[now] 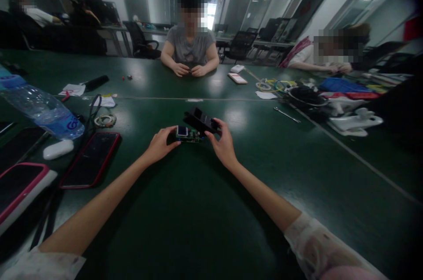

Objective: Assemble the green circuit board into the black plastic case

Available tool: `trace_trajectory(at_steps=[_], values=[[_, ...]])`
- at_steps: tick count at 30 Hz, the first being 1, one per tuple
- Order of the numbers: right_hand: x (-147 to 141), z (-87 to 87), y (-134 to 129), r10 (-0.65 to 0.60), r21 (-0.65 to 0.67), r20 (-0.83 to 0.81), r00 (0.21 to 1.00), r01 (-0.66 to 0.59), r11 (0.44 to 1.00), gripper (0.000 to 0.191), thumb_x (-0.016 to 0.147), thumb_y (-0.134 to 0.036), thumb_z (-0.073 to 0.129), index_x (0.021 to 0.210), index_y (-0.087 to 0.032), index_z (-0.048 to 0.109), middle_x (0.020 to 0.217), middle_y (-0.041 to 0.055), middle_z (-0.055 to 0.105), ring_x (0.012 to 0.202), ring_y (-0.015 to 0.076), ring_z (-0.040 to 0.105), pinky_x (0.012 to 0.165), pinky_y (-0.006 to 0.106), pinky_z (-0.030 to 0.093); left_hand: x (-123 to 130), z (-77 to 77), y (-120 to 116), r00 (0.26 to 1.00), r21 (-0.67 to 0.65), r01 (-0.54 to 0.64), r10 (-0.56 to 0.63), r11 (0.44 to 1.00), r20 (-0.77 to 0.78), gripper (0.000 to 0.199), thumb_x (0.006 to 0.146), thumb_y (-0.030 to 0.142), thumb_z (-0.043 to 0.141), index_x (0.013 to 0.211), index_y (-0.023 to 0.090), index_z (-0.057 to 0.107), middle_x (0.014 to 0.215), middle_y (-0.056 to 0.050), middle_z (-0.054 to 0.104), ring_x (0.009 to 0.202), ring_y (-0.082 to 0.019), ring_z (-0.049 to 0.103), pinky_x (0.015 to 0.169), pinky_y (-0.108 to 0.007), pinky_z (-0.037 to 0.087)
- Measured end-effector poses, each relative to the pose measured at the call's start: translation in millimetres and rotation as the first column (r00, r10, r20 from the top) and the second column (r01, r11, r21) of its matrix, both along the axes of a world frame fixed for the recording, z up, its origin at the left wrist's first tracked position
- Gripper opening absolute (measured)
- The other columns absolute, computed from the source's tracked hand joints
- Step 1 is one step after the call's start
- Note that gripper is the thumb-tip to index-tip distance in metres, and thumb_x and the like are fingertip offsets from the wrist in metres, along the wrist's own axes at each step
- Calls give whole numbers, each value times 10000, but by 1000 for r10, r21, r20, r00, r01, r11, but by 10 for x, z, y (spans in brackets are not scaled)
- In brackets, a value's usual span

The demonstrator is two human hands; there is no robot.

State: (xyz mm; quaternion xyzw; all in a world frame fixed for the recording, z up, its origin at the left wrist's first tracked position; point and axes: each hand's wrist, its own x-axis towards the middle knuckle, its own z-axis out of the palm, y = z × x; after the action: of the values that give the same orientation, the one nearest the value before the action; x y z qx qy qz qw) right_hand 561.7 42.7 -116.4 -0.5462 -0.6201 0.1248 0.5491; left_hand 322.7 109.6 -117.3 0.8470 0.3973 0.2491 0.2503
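My left hand [162, 144] grips a small green circuit board [194, 136] by its left end, thumb at the near edge and fingers at the far edge. A little dark screen [182, 131] sits on the board's left part. My right hand [224, 142] holds a black plastic casing [201, 120] by its right end, thumb below and fingers above. The casing is tilted, just behind and above the board. Whether the two pieces touch I cannot tell. Both are over the middle of the green table [185, 218].
Left of my arms are a phone in a red case [92, 161], a white case [58, 149], a water bottle [42, 106] and another phone [20, 187]. To the right lie a wrench [287, 115], cables [280, 86] and a white object [357, 121]. A person [190, 46] sits opposite.
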Motion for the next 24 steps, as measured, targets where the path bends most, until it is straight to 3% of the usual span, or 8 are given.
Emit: trace_trajectory(at_steps=[5, 12, 24], values=[[-22, 5, -6, 122, 1, 102, 987, -123, 992, 453, 883, -330, 570, 1300, -268, 403, 1246, 87, 488, 1181, 246, 507, 1002, 450, 473, 3, -31, 8, 1000, 6, -16, 16, 1000, 4, 551, 848, 333, 611, 1344, 209, 406, 1310, -104, 540, 1194, -268, 503, 971, -486, 420], [-14, -3, -2, 194, -26, 162, 967, -193, 981, 479, 884, -240, 567, 1321, -274, 374, 1263, 83, 471, 1200, 240, 493, 1031, 458, 456, 2, -81, 39, 999, 30, -33, 33, 999, 13, 555, 840, 356, 618, 1320, 159, 421, 1263, -134, 562, 1165, -276, 526, 965, -471, 431], [-24, -2, 11, 228, -117, 218, 949, -206, 971, 479, 868, -214, 581, 1306, -255, 392, 1248, 88, 495, 1176, 241, 514, 1019, 467, 455, -1, -103, 45, 999, 29, -34, 33, 999, 31, 698, 790, 391, 665, 1383, 212, 343, 1319, -133, 526, 1216, -307, 488, 987, -519, 395]])
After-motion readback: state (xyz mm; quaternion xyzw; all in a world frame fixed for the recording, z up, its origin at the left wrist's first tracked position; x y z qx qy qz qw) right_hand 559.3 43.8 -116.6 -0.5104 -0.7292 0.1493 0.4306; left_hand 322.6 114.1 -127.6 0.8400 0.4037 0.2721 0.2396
